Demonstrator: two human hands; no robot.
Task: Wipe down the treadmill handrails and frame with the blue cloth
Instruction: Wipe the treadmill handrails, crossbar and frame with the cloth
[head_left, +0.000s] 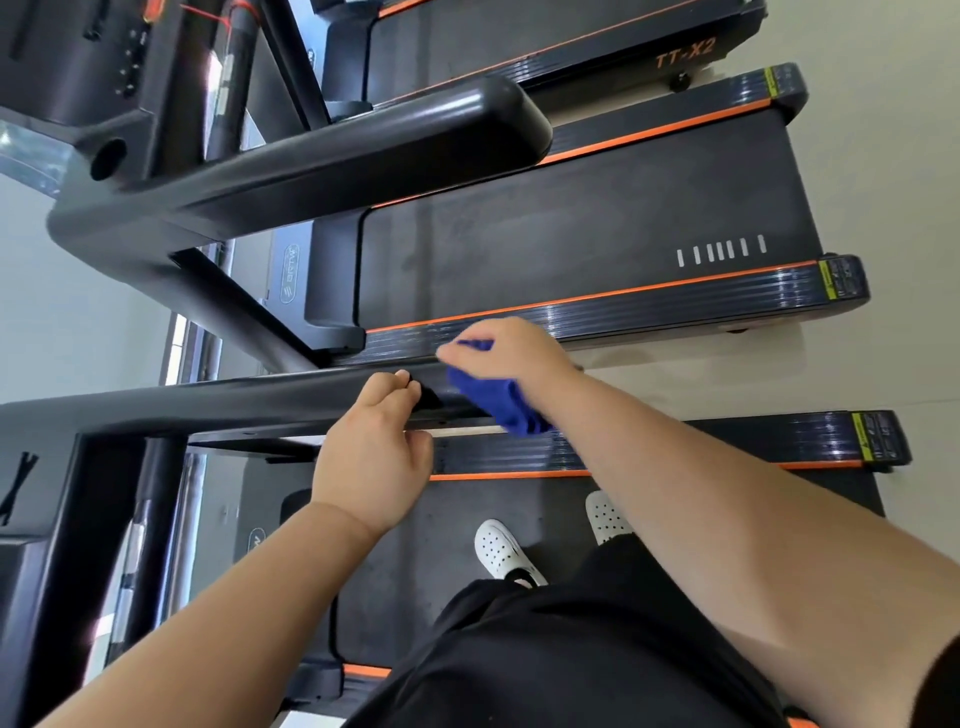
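Black with orange trim, the treadmill we stand on lies beside a second treadmill of the same make. Our machine's dark handrail runs across in front of us. Our left hand sits on it, fingers curled at its edge and, as far as we can tell through the blur, clasping it. Our right hand grips the bunched blue cloth and holds it against the same rail, just beside the left hand. Below, our white shoes rest on the belt.
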